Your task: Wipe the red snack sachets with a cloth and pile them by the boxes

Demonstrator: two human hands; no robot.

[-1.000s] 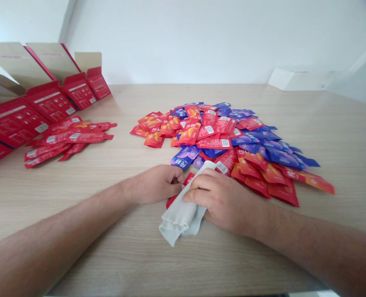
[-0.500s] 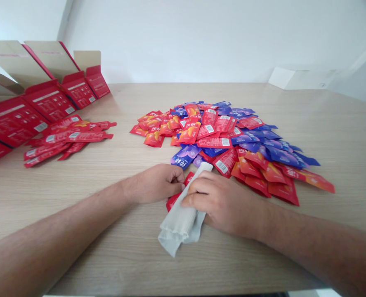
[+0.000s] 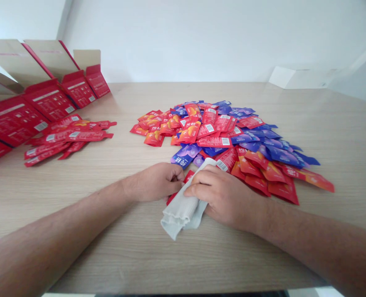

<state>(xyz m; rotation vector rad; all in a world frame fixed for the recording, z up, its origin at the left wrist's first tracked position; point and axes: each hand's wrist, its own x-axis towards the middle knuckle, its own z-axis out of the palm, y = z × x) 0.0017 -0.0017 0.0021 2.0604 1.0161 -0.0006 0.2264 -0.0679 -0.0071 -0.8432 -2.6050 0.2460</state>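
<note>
My right hand (image 3: 224, 196) is closed on a folded white cloth (image 3: 183, 208), pressing it over a red sachet (image 3: 188, 176). Most of that sachet is covered by the cloth and fingers. On its left side, my left hand (image 3: 158, 181) is closed with thumb and forefinger pinching the sachet's edge; the fingertips are partly hidden. Just beyond both hands spreads a pile of red, orange and purple sachets (image 3: 213, 128). A purple sachet (image 3: 185, 156) lies closest to the left knuckles, and orange-red sachets (image 3: 257, 163) lie beyond the right hand.
Open red cardboard boxes (image 3: 49, 99) stand in a row at the left. Several red sachets (image 3: 68, 136) lie in front of them on the wooden table (image 3: 123, 255). A white box (image 3: 300, 78) sits at the back right, against the wall.
My right hand and the cloth have slid slightly away from me along the red sachet. The left hand keeps nearly the same place.
</note>
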